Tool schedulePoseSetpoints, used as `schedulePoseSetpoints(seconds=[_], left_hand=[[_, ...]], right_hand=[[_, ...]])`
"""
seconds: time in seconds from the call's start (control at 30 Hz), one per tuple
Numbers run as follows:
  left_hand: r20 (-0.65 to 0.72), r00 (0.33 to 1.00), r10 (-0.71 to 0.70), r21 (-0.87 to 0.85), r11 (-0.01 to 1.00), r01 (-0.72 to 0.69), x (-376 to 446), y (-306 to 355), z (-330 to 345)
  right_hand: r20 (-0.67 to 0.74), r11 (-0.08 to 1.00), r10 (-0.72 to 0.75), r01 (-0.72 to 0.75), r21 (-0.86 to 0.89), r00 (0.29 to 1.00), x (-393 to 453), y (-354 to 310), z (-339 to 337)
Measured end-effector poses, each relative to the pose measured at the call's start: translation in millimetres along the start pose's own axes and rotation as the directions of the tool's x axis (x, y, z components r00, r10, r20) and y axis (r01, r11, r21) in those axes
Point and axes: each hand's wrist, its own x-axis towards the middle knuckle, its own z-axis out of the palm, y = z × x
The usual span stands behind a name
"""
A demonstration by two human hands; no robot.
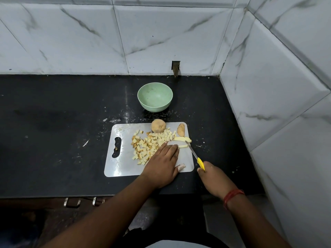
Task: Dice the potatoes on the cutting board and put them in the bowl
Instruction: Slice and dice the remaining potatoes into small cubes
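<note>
- Where the black counter (53, 122) meets the marble-tiled wall, we see a pale green bowl (155, 96) standing upright, far of the board and apart from it; nothing shows inside it.
- Nearer to us lies a white cutting board (125, 163), its handle slot on the left.
- Across the board's middle spreads a pile of potato cubes (148, 144), none of them in the bowl.
- At the board's far edge sits a whole potato (158, 126), touching the cubes; to its right lies a potato half (181, 130).
- Just near of that half lie pale potato strips (181, 139).
- Our left hand (162, 163) rests flat on the board, fingers straight, fingertips at the cubes and a strip, gripping nothing.
- Our right hand (210, 173) is curled around the yellow handle of a knife (194, 153), whose blade tip reaches the strips.
- A red thread (232, 195) circles the right wrist.
</note>
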Motion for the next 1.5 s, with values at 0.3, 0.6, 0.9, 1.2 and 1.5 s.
schedulePoseSetpoints(seconds=[0.3, 0.6, 0.9, 1.2, 1.5], left_hand=[[0.005, 0.999, -0.047, -0.063, 0.997, 0.047, -4, 2, -2], [0.044, 0.998, -0.050, -0.069, 0.996, 0.053, -2, -1, 7], [-0.007, 0.999, -0.038, -0.051, 0.998, 0.038, -3, -1, 10], [-0.060, 0.998, -0.029, -0.042, 0.999, 0.026, -3, 0, 8], [-0.087, 0.995, -0.043, -0.075, 0.997, 0.036, -6, 0, 11]], right_hand=[[0.025, 0.993, 0.026, -0.023, -0.119, 0.999, -2, -11, 11], [0.032, 0.977, 0.079, -0.071, -0.201, 0.996, -5, -8, 26], [-0.034, 0.992, 0.016, -0.020, -0.121, 0.999, -5, -14, 24], [-0.012, 0.986, 0.074, -0.075, -0.152, 0.997, -12, -8, 35], [-0.004, 0.986, 0.085, -0.084, -0.146, 0.996, 2, -29, 34]])
